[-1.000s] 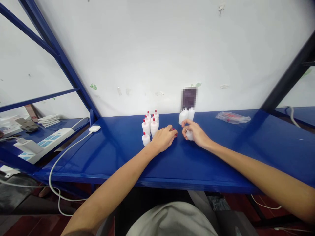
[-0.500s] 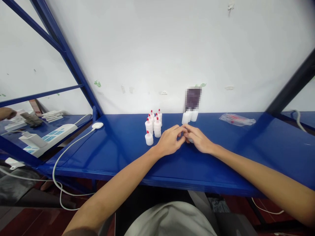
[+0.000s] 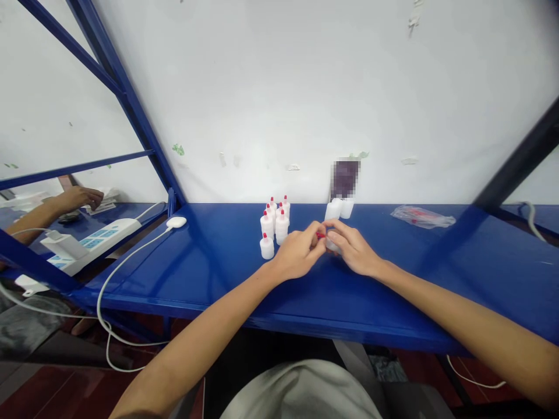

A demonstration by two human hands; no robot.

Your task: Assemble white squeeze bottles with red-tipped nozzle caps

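Observation:
My left hand is closed, its thumb and fingers pinching a small red cap. My right hand grips a small white plastic bottle lying tilted towards the left, the red cap at its end; fingers hide part of it. Left of my hands stand several white bottles with red tips, upright in a close group. Just behind my fingers are a few white bottles without visible red tips.
A clear plastic bag with red pieces lies at the right. Against the wall leans a blurred dark item. At left are a white puck-like device with a cable, a power strip and another person's hand.
The red cap and the white bottle between my hands have come into clearer view as my fingers shifted. The other person's hand has reached further right. The view has shifted slightly.

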